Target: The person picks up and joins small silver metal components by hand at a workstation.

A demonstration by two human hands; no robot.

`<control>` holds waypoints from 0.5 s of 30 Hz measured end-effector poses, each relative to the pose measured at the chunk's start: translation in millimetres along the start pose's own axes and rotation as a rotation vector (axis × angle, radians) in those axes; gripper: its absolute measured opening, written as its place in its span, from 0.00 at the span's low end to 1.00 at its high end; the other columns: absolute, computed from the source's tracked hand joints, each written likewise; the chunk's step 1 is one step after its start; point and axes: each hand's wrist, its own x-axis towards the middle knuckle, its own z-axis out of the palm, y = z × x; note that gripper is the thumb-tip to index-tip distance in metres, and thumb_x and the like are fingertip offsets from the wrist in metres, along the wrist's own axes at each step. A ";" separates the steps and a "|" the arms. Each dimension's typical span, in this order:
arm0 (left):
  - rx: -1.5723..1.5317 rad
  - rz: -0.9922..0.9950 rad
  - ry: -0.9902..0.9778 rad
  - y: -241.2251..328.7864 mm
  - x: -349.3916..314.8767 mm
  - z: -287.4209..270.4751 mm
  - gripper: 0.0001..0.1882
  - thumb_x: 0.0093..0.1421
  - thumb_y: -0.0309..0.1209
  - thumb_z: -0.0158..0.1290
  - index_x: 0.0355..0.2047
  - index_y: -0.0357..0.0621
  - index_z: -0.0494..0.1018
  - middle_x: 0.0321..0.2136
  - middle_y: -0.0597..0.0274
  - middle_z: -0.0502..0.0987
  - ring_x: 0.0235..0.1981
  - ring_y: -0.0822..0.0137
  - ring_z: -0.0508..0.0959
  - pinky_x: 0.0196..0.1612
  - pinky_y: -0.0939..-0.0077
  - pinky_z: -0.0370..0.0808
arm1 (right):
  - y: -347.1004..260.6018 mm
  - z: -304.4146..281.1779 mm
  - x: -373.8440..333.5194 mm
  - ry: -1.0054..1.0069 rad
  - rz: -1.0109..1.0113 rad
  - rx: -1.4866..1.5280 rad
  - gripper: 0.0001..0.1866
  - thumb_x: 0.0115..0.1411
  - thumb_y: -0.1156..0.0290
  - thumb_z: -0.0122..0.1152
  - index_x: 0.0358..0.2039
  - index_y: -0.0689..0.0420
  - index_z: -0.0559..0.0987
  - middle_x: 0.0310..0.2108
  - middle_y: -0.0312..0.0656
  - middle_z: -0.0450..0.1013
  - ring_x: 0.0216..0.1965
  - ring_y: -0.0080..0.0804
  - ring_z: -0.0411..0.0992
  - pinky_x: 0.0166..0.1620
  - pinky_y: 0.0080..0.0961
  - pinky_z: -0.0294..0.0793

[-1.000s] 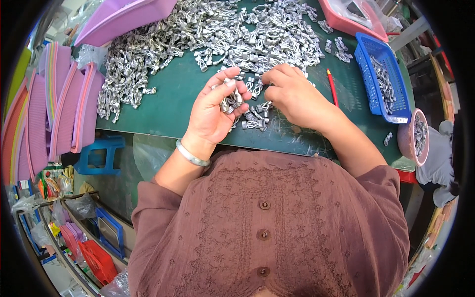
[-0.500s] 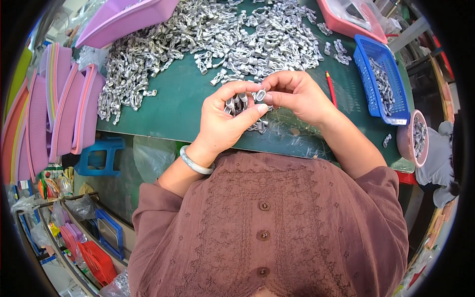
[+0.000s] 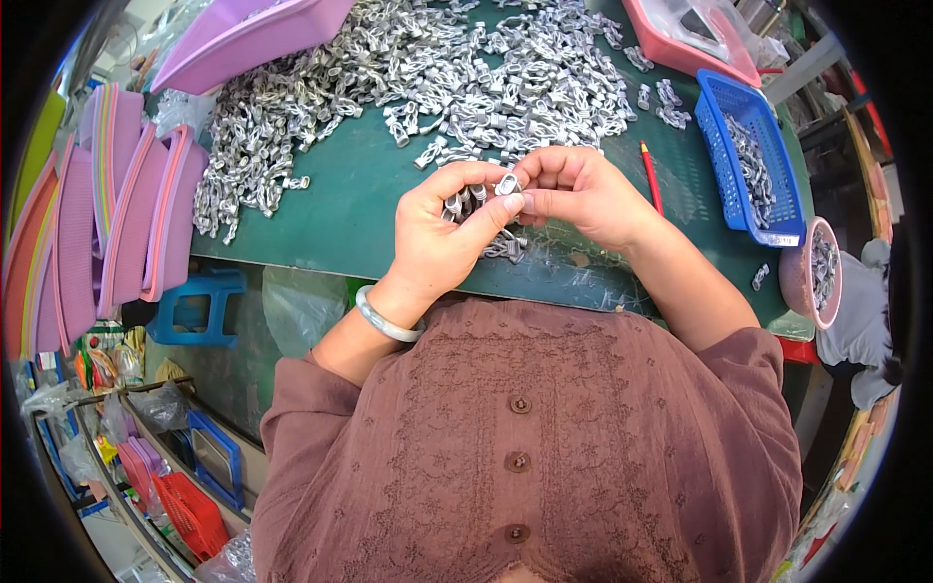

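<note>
My left hand (image 3: 428, 223) is closed around several small grey looped pieces (image 3: 465, 202), which look like short cords with hard oval ends. Between its thumb and forefinger, one piece (image 3: 508, 184) shows its open oval end facing up. My right hand (image 3: 593, 194) meets it from the other side, thumb and fingers pinched at that same piece. More grey pieces (image 3: 505, 249) lie on the green table (image 3: 340, 209) just below my hands. Beyond my fingers spreads a large heap of the same pieces (image 3: 525, 92).
To the right are a red pen (image 3: 650, 177), a blue basket (image 3: 712, 155) with grey pieces inside and a pink bowl (image 3: 790, 277) of them. A purple bin (image 3: 243, 51) and a pink tray (image 3: 671, 51) stand behind. Stacked baskets (image 3: 126, 228) and a blue stool (image 3: 199, 291) are left.
My right hand has shifted slightly down, its fingers curled closer to the left thumb. The piece between my hands has turned, so its oval end faces up more.
</note>
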 end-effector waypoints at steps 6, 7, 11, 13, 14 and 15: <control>0.053 0.027 0.012 2.6 1.1 1.5 0.08 0.51 0.23 0.57 0.33 0.36 0.73 0.29 0.64 0.75 0.30 0.77 0.72 0.34 0.84 0.70 | 0.8 -0.9 0.4 -0.044 0.053 0.005 0.08 0.54 0.72 0.57 0.34 0.60 0.73 0.27 0.37 0.74 0.26 0.19 0.70 0.30 0.15 0.69; 0.082 0.054 0.018 3.3 1.6 2.0 0.08 0.51 0.24 0.57 0.33 0.36 0.73 0.29 0.64 0.74 0.30 0.78 0.72 0.34 0.85 0.70 | 1.0 -1.5 0.5 -0.059 0.059 0.005 0.08 0.54 0.72 0.57 0.35 0.60 0.73 0.28 0.38 0.74 0.26 0.20 0.70 0.30 0.15 0.69; -0.007 -0.048 0.065 -3.6 4.7 -1.0 0.09 0.53 0.28 0.56 0.33 0.37 0.73 0.27 0.64 0.74 0.26 0.78 0.72 0.28 0.86 0.69 | -6.8 3.8 -2.2 -0.048 0.063 0.038 0.16 0.55 0.72 0.55 0.43 0.62 0.68 0.29 0.42 0.74 0.27 0.22 0.71 0.31 0.17 0.71; -0.219 -0.310 0.088 -3.6 6.1 -4.1 0.09 0.54 0.30 0.55 0.33 0.37 0.73 0.25 0.65 0.74 0.24 0.79 0.71 0.26 0.86 0.68 | -11.2 5.3 -3.3 -0.083 0.050 0.113 0.19 0.56 0.72 0.54 0.47 0.62 0.65 0.30 0.44 0.74 0.28 0.23 0.72 0.32 0.19 0.71; -0.287 -0.344 0.101 -4.1 7.8 -3.5 0.08 0.55 0.32 0.54 0.31 0.40 0.73 0.21 0.69 0.72 0.20 0.80 0.70 0.22 0.87 0.65 | -10.7 5.8 -3.6 -0.090 0.038 0.148 0.20 0.56 0.72 0.54 0.48 0.62 0.64 0.30 0.45 0.74 0.29 0.24 0.72 0.33 0.20 0.72; -0.308 -0.391 0.109 -5.3 8.6 -3.9 0.08 0.55 0.33 0.54 0.30 0.41 0.73 0.21 0.69 0.72 0.20 0.81 0.70 0.22 0.88 0.65 | -9.7 6.1 -3.6 -0.098 0.025 0.184 0.20 0.57 0.72 0.53 0.49 0.63 0.63 0.31 0.46 0.74 0.29 0.25 0.73 0.34 0.21 0.72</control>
